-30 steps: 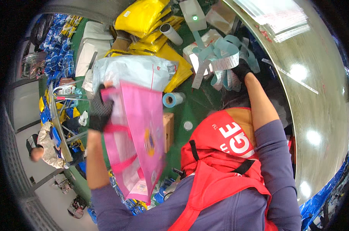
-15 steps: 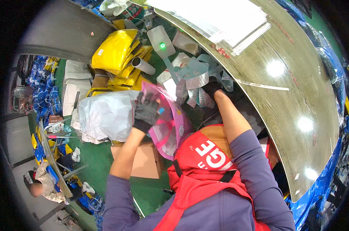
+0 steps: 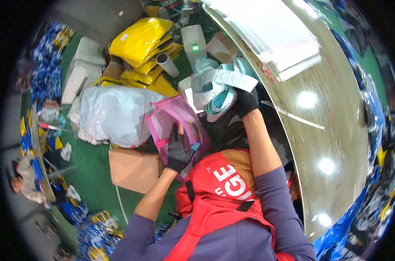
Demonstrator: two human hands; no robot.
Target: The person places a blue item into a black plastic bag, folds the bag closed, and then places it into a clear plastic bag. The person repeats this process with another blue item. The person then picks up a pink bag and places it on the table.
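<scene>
A pink plastic bag (image 3: pixel 188 114) with a see-through panel stands in front of me, beside a large pale plastic sack (image 3: pixel 112 114). My left hand (image 3: pixel 180 153), in a black glove with bare fingertips, lies against the bag's near side with its fingers stretched upward. To the right, my gloved right hand (image 3: pixel 245 103) is closed on a long curled strip of labels (image 3: pixel 235 79). The strip loops loosely over to the left of that hand. Behind it stands a small white device (image 3: pixel 193 38) with a green light, perhaps a label printer.
Yellow plastic packages (image 3: pixel 141 41) are stacked at the far left, with a white cylinder (image 3: pixel 167 65) beside them. A cardboard box (image 3: pixel 135 170) sits near my left forearm. The curved tabletop (image 3: pixel 332 126) on my right carries paper sheets (image 3: pixel 278 37). At far left is another person (image 3: pixel 28 180).
My left hand has moved down and slightly right along the pink bag, which now stands wider. My right hand has lifted the label strip, gathering its loops. The view has shifted slightly.
</scene>
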